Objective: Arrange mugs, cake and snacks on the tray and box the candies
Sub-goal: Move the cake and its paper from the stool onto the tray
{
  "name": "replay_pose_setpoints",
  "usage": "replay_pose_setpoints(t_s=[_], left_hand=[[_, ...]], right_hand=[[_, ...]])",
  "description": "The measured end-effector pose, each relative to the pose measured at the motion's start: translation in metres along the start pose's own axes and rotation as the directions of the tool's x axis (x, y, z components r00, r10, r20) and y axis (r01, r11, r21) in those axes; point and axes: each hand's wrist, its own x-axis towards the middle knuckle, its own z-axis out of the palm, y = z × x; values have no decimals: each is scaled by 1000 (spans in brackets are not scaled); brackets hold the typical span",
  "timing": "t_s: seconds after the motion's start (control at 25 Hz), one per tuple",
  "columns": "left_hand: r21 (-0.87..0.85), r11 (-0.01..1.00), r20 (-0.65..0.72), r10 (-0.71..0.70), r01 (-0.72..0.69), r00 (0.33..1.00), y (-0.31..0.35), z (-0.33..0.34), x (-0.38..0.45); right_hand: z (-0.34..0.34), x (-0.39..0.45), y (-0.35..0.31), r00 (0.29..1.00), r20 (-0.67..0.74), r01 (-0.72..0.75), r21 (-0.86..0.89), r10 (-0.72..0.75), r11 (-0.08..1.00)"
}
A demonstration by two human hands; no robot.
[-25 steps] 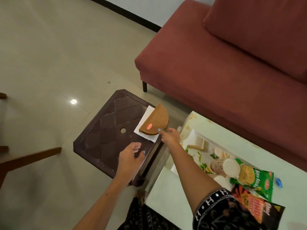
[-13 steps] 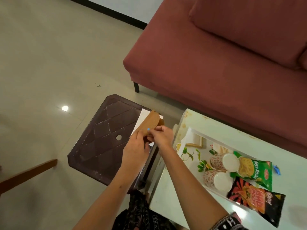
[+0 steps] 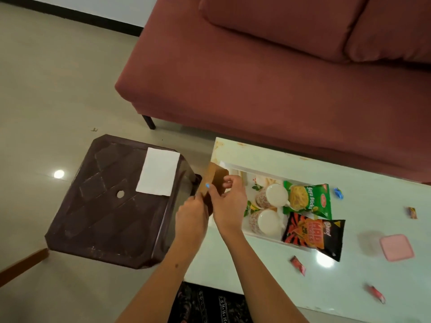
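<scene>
- Head view: both hands grip brown cake pack [image 3: 211,180] betw stool and table, at tray's [image 3: 263,236] left end.
- L hand [image 3: 191,217] holds lower part.
- R hand [image 3: 229,203] pinches top.

two mugs [image 3: 270,195], two snack packets [image 3: 307,200], four wrapped candies [image 3: 297,265], one brown cake pack [image 3: 213,180], one tray [image 3: 263,235], one pink box [image 3: 396,247], one napkin [image 3: 158,174]

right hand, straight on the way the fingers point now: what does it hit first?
The right hand points up-left and already pinches the brown semicircular cake pack, held too by the left hand. Beyond that, probably the dark brown plastic stool with its white napkin; depth is unclear.
</scene>
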Motion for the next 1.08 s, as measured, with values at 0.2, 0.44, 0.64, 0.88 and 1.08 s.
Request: replay_pose_setpoints(t_s=[0.2,0.44,0.64,0.88,1.08], left_hand=[[-147,983,47,-102,107,994,21,48,-7],[-368,911,135,-147,187,980,29,100,12],[-368,911,193,-121,186,974,18,130,29],[-382,887,215,-190,261,958,9,145,37],[-425,822,273,-282,378,920,3,135,35]], right_hand=[[-31,22,64,964,95,-242,-72,248,968],[-26,45,112,934,273,-186,-183,232,965],[-8,59,139,925,281,-199,-216,256,956],[6,61,153,915,287,-222,-229,283,948],[4,60,146,911,271,-233,-287,312,929]])
